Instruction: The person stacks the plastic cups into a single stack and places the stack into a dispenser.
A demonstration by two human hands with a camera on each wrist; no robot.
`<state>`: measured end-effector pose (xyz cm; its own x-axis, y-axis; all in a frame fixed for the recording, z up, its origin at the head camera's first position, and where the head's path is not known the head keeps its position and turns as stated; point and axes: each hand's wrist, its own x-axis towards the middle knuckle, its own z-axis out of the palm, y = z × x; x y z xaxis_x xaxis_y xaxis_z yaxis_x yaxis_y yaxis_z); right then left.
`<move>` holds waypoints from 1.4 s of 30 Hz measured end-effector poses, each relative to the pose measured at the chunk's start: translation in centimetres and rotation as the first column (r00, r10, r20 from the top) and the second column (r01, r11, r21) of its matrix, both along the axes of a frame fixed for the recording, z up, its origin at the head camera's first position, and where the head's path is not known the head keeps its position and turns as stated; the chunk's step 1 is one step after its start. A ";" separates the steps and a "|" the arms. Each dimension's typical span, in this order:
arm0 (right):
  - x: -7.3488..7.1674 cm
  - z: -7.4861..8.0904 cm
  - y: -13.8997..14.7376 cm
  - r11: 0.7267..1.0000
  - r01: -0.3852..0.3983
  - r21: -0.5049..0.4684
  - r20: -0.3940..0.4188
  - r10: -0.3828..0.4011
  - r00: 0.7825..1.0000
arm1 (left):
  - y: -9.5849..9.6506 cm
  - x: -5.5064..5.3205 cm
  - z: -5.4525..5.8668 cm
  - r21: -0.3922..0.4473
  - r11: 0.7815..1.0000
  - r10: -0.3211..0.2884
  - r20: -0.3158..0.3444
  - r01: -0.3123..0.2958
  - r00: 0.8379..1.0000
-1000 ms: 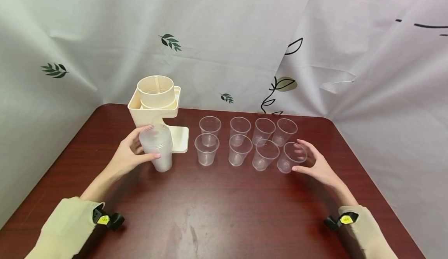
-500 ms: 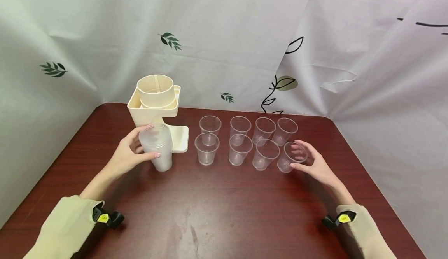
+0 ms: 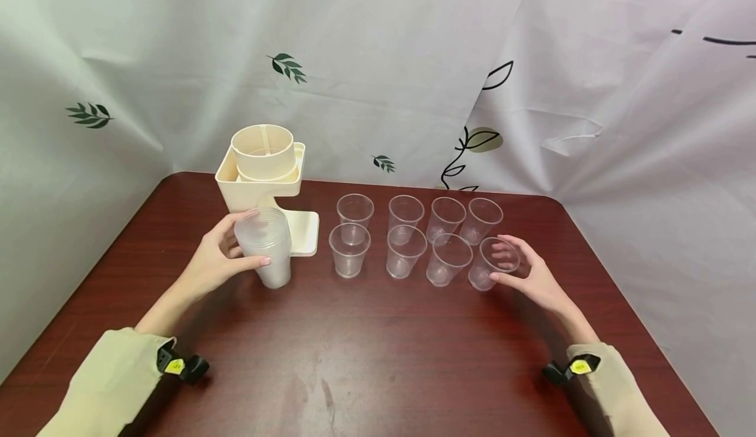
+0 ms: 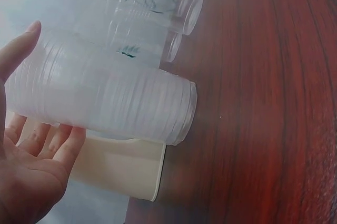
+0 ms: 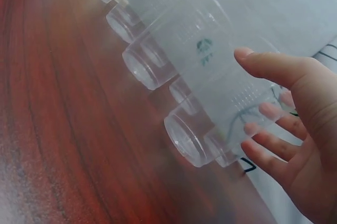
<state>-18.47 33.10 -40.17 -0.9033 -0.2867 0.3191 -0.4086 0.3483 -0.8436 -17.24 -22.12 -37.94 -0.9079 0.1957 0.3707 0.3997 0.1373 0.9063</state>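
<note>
Left of centre in the head view, a stack of clear cups (image 3: pixel 276 243) is held roughly upright by the left hand (image 3: pixel 214 261), its grip wrapped round the sides with the thumb at the front and the fingers behind. Right of centre, the right hand (image 3: pixel 536 281) has its grip curved round a single clear cup (image 3: pixel 481 271), the thumb at the near side and the fingers beyond; how firmly it presses I cannot tell. That cup ends the front row on the right, with three more front cups (image 3: pixel 446 260) to its left. Behind them runs a back row of four cups (image 3: pixel 444 220), all upright. Just behind the stack, a cream holder (image 3: pixel 245 194) carries a round tube (image 3: pixel 264 166) in its top; its flat base reaches out to the right. Everything stands on a dark red-brown table (image 3: pixel 378 365). Across the upper frame hangs a pale leaf-printed sheet (image 3: pixel 384 43). Pale sleeves (image 3: pixel 100 378) enter from both lower corners.
</note>
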 end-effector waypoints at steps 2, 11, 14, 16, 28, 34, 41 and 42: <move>0.0 0.2 0.0 1.000 0.014 -0.002 -0.011 -0.014 1.000 | 0.0 0.0 0.0 -0.001 1.000 0.000 -0.001 0.000 1.000; 0.1 1.6 -0.2 0.999 0.033 -0.027 -0.078 -0.035 0.996 | 0.0 -0.1 0.0 -0.011 1.000 0.004 -0.003 -0.004 1.000; -0.1 2.0 -0.1 0.998 0.022 -0.055 -0.106 -0.028 0.994 | 0.0 0.0 0.0 -0.016 1.000 0.004 -0.007 -0.004 1.000; -0.2 2.4 0.0 0.997 0.018 -0.076 -0.116 -0.026 0.993 | -0.1 0.0 0.0 -0.023 1.000 0.006 -0.009 -0.006 1.000; -0.3 4.6 -1.0 0.977 -0.010 -0.213 -0.157 -0.024 0.987 | -0.2 -0.1 -0.1 -0.047 0.999 0.007 -0.014 -0.007 1.000; 0.2 6.2 -2.0 0.986 0.024 -0.166 -0.165 -0.052 0.985 | -0.1 -0.2 -0.1 -0.043 0.999 0.001 -0.022 -0.002 1.000; 0.0 7.6 -3.4 0.983 0.005 -0.183 -0.185 -0.040 0.982 | 0.0 -0.2 -0.1 -0.013 1.000 -0.006 -0.031 0.005 0.999; -0.1 7.7 -3.5 0.982 -0.004 -0.187 -0.188 -0.032 0.982 | 0.0 -0.3 -0.1 -0.016 1.000 -0.006 -0.032 0.005 0.999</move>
